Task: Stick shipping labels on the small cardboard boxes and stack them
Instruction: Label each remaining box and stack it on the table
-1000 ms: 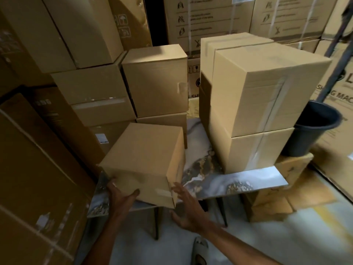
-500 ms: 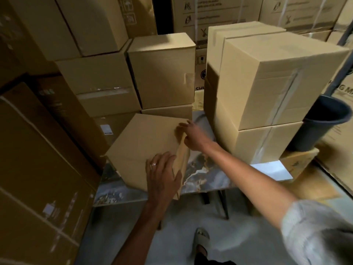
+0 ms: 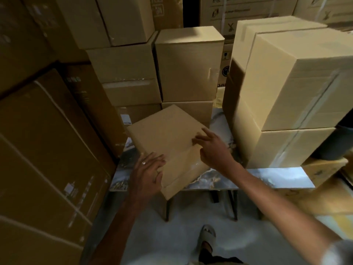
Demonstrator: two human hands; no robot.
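Observation:
A small cardboard box [image 3: 164,138] sits skewed on the marble-patterned table [image 3: 267,178], one corner hanging over the front edge. My left hand [image 3: 148,173] lies flat against the box's near left side, fingers straight, a ring on one finger. My right hand [image 3: 214,150] hovers at the box's right edge with fingers spread and fingertips touching the top near a strip of clear tape. No shipping label shows on this box. To the right stands a two-high stack of taped boxes [image 3: 290,104].
More stacked boxes [image 3: 189,66] stand behind the table, and one low box carries a small white label [image 3: 126,119]. Large dark cartons [image 3: 44,150] wall off the left. A dark bucket [image 3: 338,142] sits at far right. My sandalled foot [image 3: 207,238] is on the floor under the table edge.
The box has been turned and set down flatter on the table. My left hand shifted from its near face to its left side; my right hand pulled back from the far corner to the right edge.

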